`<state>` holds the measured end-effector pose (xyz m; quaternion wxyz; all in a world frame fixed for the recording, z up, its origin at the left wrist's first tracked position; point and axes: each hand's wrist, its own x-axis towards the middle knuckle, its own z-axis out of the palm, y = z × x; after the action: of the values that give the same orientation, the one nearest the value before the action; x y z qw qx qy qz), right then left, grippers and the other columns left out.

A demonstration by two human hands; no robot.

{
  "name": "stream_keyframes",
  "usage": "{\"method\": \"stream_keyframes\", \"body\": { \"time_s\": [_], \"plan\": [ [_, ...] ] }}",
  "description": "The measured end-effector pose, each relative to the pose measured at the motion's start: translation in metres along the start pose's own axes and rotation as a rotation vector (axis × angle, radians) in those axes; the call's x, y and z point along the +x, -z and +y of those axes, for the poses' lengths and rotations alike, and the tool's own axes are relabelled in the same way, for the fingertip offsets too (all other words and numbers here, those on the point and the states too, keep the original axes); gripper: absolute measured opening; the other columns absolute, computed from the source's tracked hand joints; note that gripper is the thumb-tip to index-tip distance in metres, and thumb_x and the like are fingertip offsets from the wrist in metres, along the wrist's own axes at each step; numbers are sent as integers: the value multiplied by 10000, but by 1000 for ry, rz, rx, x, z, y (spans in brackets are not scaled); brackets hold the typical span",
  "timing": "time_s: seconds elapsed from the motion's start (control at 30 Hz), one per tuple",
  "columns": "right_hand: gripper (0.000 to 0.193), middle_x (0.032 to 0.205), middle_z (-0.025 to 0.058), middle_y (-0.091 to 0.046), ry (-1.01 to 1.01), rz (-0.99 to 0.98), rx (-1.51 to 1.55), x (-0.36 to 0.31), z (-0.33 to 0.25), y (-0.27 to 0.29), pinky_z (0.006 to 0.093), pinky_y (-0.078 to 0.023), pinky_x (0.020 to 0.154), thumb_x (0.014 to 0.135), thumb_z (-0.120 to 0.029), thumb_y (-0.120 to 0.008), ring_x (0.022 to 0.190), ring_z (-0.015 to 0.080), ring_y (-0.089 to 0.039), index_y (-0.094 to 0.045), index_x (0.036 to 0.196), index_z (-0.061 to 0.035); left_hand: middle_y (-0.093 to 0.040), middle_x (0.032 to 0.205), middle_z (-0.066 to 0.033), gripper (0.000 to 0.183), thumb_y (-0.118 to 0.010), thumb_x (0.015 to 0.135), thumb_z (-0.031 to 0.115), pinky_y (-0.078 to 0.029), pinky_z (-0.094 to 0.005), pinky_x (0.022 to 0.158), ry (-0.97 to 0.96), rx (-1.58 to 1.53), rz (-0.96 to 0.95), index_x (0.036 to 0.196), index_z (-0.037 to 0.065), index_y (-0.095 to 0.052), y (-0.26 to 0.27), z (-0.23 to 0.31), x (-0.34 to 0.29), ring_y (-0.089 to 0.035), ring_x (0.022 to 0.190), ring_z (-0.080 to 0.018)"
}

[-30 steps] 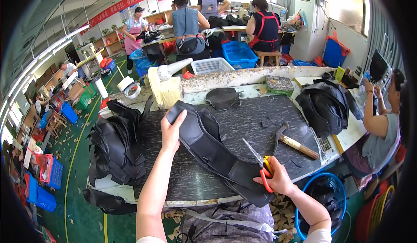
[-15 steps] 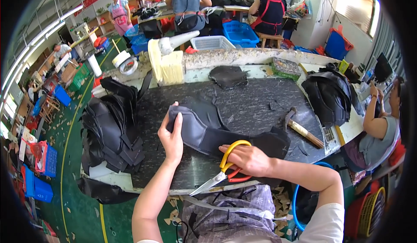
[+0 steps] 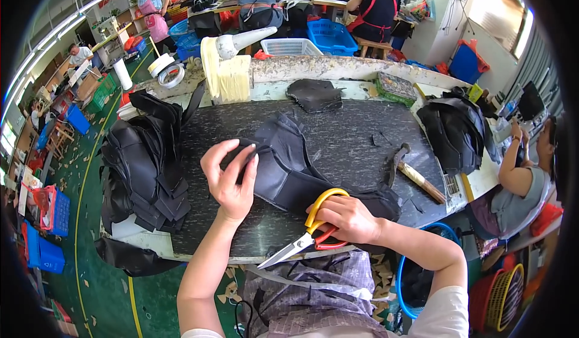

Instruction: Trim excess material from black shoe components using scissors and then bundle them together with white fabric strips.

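- 1 blk piece [image 3: 283, 184], ctr. of tabletop [image 3: 362, 121].
- L hand [image 3: 230, 181]: grip clamped on its 10-o'clock end.
- R hand [image 3: 350, 218]: clamped on 1 pr. scissors [image 3: 306, 239].
- Vs. 1 s ago: scissors swung, approx. 11 to 8 o'clock.

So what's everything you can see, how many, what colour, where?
Table: 1, speckled black, centre
Held piece: 1, black, over table
Scissors: 1, yellow and red handles, near edge
Hammer: 1, brown handle, table's right
Left pile: 1, black, table's left
Right pile: 1, black, table's right
Flat piece: 1, black, far edge
Block: 1, green sides, far right
Strips: many, pale yellow, far edge
Cone: 1, whitish, beside strips
Basket: 1, white, beyond table
Crate: 1, blue, beyond table
Round basket: 1, blue, lower right
Bins: several, blue and green, left
Floor: 1, green, below
People: at least five, mixed clothes, around
Apron: 1, grey, bottom
Left hand: 1, bare, on held piece
Right hand: 1, bare, on scissors
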<state>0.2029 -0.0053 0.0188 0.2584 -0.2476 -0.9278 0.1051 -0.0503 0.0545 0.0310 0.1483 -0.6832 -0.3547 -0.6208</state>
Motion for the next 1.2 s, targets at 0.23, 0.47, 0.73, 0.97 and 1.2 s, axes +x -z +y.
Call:
{"method": "stream_keyframes", "body": {
  "time_s": [0.23, 0.47, 0.73, 0.97, 1.2],
  "plan": [
    [291, 1049, 98, -659, 36, 10, 45, -13, 10, -1, 355, -550, 799, 638, -16, -709, 1005, 274, -654, -584, 899, -49, -607, 1157, -52, 321, -700, 796, 193, -387, -361, 976, -613, 258, -497, 1096, 85, -663, 18, 32, 5, -565, 1069, -201],
    [367, 1022, 67, -678, -52, 109, 23, -27, 11, 1, 327, -544, 702, 583, -10, -716, 853, 227, -671, -620, 930, -77, -578, 1164, -62, 346, -670, 817, 252, -410, -329, 920, -398, -73, -1005, 1084, 34, -650, 10, 45, 6, -513, 1108, -203],
    [281, 749, 50, -584, -117, 222, 80, -16, 3, 0, 352, -489, 567, 617, -37, -731, 671, 247, -603, -588, 856, -73, -567, 1016, -48, 253, -718, 743, 141, -463, -328, 828, -202, -324, -1084, 962, 21, -681, -1, 44, 8, -527, 966, -204],
    [182, 950, 99, -707, -518, 209, 408, -14, 4, 5, 243, -521, 647, 767, 56, -686, 734, 118, -663, -536, 851, -4, -582, 945, -56, 178, -698, 715, 69, -476, -339, 762, -133, -408, -1062, 880, 25, -651, -6, 42, 11, -556, 898, -223],
    [334, 781, 76, -630, -512, 310, 219, 0, -5, 2, 325, -510, 630, 709, -186, -810, 680, 235, -647, -573, 894, -39, -585, 811, -62, 138, -686, 702, 44, -489, -349, 673, 6, -403, -947, 816, 40, -606, -13, 43, 7, -570, 761, -253]
  ]
}}
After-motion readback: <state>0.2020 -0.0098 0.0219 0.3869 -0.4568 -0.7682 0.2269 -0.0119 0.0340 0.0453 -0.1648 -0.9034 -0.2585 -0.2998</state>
